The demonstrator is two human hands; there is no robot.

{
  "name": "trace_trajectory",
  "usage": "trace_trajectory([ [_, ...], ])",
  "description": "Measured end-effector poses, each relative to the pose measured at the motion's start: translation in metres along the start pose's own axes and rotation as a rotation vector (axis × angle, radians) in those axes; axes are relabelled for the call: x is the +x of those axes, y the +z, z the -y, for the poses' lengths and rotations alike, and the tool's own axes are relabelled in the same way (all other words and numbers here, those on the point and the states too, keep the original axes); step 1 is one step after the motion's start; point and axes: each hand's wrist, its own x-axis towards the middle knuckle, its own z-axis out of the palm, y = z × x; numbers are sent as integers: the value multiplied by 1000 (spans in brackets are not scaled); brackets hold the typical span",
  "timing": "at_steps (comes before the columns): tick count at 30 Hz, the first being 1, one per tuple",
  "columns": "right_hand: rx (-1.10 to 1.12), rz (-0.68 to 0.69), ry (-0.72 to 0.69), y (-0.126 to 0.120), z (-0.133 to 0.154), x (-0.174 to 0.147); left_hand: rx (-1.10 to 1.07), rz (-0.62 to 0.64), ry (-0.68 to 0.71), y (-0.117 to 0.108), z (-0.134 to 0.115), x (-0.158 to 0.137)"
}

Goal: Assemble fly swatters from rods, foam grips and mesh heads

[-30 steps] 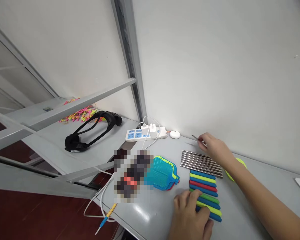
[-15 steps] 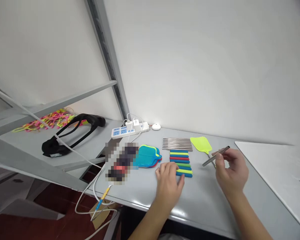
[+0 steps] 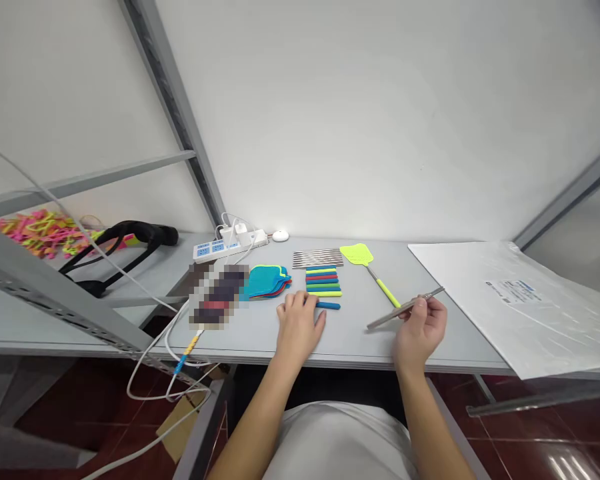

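Note:
My left hand (image 3: pixel 300 328) is low over the table, its fingers closed on the left end of a blue handle grip (image 3: pixel 330 306). This grip lies a little apart from the row of coloured handle grips (image 3: pixel 323 283) just behind it. Between the fingers of my right hand (image 3: pixel 421 330) is a slim metal rod (image 3: pixel 393 316), held at a slant above the table with a thinner tip at its upper end. Behind the rod lies a yellow-green fly swatter (image 3: pixel 357 254) with its handle towards my right hand. Several metal rods (image 3: pixel 317 258) are lined up behind the grips.
Blue and red swatter heads (image 3: pixel 266 281) are stacked left of the grips, beside a blurred-out object (image 3: pixel 220 297). At the back stand a power strip (image 3: pixel 230 247) and a white case (image 3: pixel 281 236). White plastic wrapping (image 3: pixel 520 307) covers the right side. Cables (image 3: pixel 130 373) hang off the front left.
The blue grip has been drawn away from the row, towards me. My right hand has tilted the rod, whose thinner tip now shows. The view has shifted right and back.

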Motion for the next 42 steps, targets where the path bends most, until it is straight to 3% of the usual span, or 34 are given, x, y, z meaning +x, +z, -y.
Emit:
trace_trajectory([
  [6, 119, 49, 175, 7, -9, 1, 14, -5, -67, -3, 7, -11],
  [14, 178, 166, 293, 9, -3, 0, 21, -18, -110, -4, 4, -9],
  [34, 181, 323, 413, 9, -7, 1, -175, -7, -74, -5, 8, -10],
  [38, 156, 425, 428, 10, -9, 0, -261, -60, -63, -4, 11, -11],
  [42, 122, 503, 417, 9, -9, -2, -382, -196, -46, -5, 17, -15],
])
